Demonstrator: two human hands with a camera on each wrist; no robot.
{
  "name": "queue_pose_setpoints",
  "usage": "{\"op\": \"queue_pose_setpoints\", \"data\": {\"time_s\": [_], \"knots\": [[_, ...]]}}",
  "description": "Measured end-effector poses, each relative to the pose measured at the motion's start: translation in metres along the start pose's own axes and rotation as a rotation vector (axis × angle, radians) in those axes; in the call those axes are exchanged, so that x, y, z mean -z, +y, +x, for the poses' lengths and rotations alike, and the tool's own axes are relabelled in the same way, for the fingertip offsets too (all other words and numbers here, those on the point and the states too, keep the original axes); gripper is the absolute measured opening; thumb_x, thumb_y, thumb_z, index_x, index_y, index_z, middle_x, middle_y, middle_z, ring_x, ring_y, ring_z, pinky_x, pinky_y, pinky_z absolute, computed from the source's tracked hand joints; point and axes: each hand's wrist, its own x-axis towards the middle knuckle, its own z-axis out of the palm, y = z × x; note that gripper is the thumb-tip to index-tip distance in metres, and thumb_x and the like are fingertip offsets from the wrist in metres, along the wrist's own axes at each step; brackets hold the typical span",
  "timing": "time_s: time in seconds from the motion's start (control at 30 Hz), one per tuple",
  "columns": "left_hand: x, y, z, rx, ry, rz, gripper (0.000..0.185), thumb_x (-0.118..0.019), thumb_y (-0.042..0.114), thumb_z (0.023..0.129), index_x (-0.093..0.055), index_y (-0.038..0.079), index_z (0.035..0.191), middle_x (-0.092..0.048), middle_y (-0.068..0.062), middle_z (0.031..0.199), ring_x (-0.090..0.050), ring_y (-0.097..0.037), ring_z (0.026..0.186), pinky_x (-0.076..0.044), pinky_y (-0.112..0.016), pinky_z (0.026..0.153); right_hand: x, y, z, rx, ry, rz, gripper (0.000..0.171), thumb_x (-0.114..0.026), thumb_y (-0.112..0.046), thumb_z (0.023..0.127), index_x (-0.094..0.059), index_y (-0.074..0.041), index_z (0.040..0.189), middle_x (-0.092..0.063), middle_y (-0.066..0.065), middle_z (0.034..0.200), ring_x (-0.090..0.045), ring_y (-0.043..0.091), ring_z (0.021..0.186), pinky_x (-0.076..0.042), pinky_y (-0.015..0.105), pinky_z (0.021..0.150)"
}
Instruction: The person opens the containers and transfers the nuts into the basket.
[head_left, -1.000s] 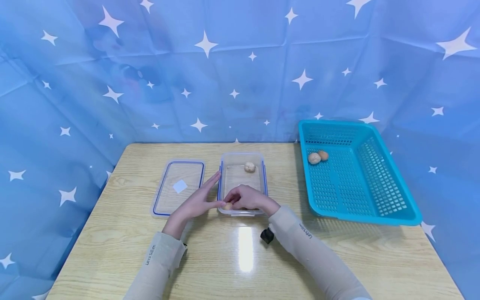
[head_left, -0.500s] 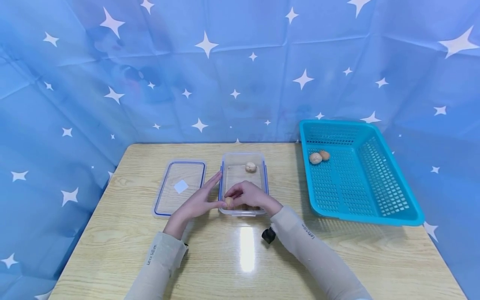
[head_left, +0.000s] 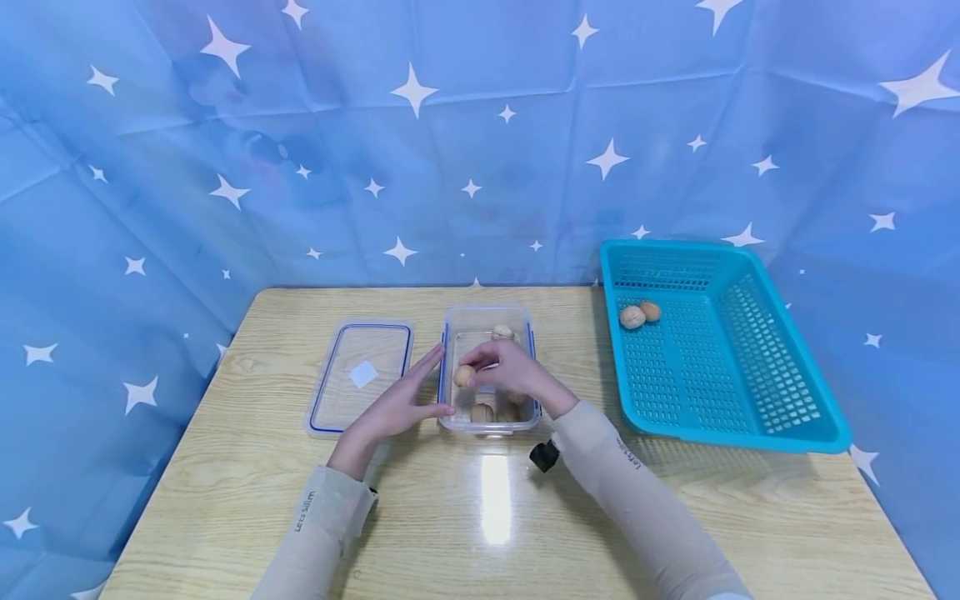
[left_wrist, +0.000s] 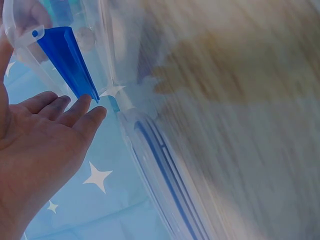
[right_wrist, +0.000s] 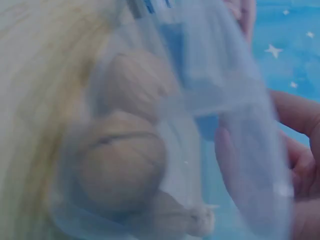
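Centrally: clear container [head_left: 489, 428]; over its left half lies one roundish walnut [head_left: 463, 377], long axis indistinct, pinched at the leftward fingertips of the nearer right hand [head_left: 507, 367]; left hand [head_left: 399, 407] at the container's left wall, fingers extended, gripping nothing.

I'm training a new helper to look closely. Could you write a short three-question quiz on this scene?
1. Which hand holds a nut?
2. True or false: the lid covers the box.
3. How many nuts lie in the basket: A) one, B) two, C) five?

Key:
1. The right hand.
2. False; the lid lies on the table beside the box.
3. B) two.
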Motion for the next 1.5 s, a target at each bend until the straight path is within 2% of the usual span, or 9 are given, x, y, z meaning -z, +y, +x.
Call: {"op": "queue_pose_setpoints", "data": {"time_s": [0.17, 0.37, 0.7, 0.83, 1.03, 1.13, 1.3, 1.5], "knots": [[0.001, 0.002, 0.0, -0.001, -0.001, -0.003, 0.097, -0.075, 0.027, 0.09, -0.011, 0.021, 0.162, -0.007, -0.004, 0.17, -0.01, -0.033, 0.156, -0.016, -0.06, 0.124, 0.016, -0.01, -0.001, 0.008, 0.036, -0.001, 0.035, -0.071, -0.014, 0.092, -0.067, -0.002, 0.124, -0.07, 0.015, 0.12, -0.066, 0.028, 0.109, -0.057, 0.039, 0.094], [0.0, 0.004, 0.0, -0.01, 0.001, -0.004, 0.096, -0.075, 0.025, 0.09, -0.012, 0.018, 0.162, -0.007, -0.006, 0.17, -0.009, -0.035, 0.156, -0.016, -0.06, 0.124, 0.038, -0.023, -0.006, -0.01, 0.101, 0.055, 0.036, -0.071, -0.015, 0.093, -0.067, -0.005, 0.127, -0.069, 0.014, 0.124, -0.065, 0.029, 0.114, -0.057, 0.041, 0.096], [0.0, 0.004, 0.0, -0.006, 0.003, 0.001, 0.097, -0.076, 0.024, 0.089, -0.012, 0.017, 0.162, -0.008, -0.008, 0.17, -0.01, -0.036, 0.155, -0.016, -0.061, 0.124, 0.087, -0.043, -0.017, -0.039, 0.276, 0.108, 0.039, -0.07, -0.016, 0.093, -0.064, -0.004, 0.13, -0.066, 0.018, 0.129, -0.061, 0.031, 0.121, -0.051, 0.045, 0.104], [0.0, 0.004, 0.0, -0.008, 0.0, 0.001, 0.097, -0.075, 0.024, 0.089, -0.012, 0.017, 0.162, -0.007, -0.008, 0.17, -0.01, -0.036, 0.155, -0.016, -0.061, 0.124, 0.11, -0.045, -0.024, -0.062, 0.361, 0.128, 0.039, -0.07, -0.019, 0.094, -0.064, -0.006, 0.131, -0.066, 0.016, 0.128, -0.062, 0.023, 0.116, -0.052, 0.041, 0.102], [0.0, 0.003, 0.0, -0.011, -0.002, -0.009, 0.097, -0.075, 0.027, 0.089, -0.012, 0.018, 0.162, -0.007, -0.006, 0.17, -0.009, -0.035, 0.156, -0.015, -0.061, 0.124, 0.142, -0.035, -0.033, -0.083, 0.53, 0.138, 0.04, -0.069, -0.028, 0.095, -0.064, -0.013, 0.132, -0.068, 0.0, 0.119, -0.06, 0.007, 0.103, -0.051, 0.029, 0.089], [0.0, 0.002, -0.001, -0.014, 0.0, -0.012, 0.097, -0.076, 0.027, 0.089, -0.012, 0.017, 0.162, -0.007, -0.005, 0.17, -0.009, -0.035, 0.156, -0.015, -0.061, 0.124, 0.157, -0.026, -0.036, -0.106, 0.616, 0.116, 0.044, -0.069, -0.034, 0.094, -0.063, -0.014, 0.133, -0.065, -0.005, 0.118, -0.058, 0.004, 0.103, -0.05, 0.029, 0.091], [0.0, 0.001, -0.001, -0.007, -0.004, -0.003, 0.097, -0.075, 0.029, 0.09, -0.011, 0.02, 0.162, -0.006, -0.002, 0.17, -0.009, -0.034, 0.156, -0.015, -0.061, 0.124, 0.18, -0.004, -0.043, -0.144, 0.728, 0.133, 0.05, -0.069, -0.041, 0.092, -0.062, -0.016, 0.135, -0.062, -0.005, 0.128, -0.055, 0.004, 0.111, -0.047, 0.038, 0.104], [0.0, 0.001, -0.001, -0.006, -0.001, 0.002, 0.096, -0.075, 0.027, 0.09, -0.012, 0.018, 0.162, -0.006, -0.004, 0.17, -0.008, -0.035, 0.156, -0.014, -0.061, 0.124, 0.198, 0.031, -0.049, -0.212, 0.821, 0.098, 0.054, -0.067, -0.043, 0.093, -0.06, -0.016, 0.139, -0.056, 0.004, 0.143, -0.054, 0.011, 0.12, -0.047, 0.042, 0.107]]}}
